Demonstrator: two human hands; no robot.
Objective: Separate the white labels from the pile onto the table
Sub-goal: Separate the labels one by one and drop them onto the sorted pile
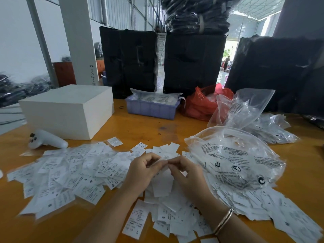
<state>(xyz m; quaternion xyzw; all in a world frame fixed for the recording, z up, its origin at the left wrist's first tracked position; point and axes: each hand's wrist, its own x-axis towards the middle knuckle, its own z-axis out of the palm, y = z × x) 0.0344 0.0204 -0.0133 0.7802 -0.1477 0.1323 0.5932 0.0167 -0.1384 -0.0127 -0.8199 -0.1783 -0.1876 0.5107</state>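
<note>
Orange table (143, 130) with white box (70, 111), plastic bags (235, 160); hands (166, 171) pinching one label (164, 159).

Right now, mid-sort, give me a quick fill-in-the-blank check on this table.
1. Both hands, left hand and right hand, pinch one white ____.
2. The bracelet is on the ____ wrist.
3. The tray beside the red bag is ____ in colour.

Missing: label; right; purple
</note>
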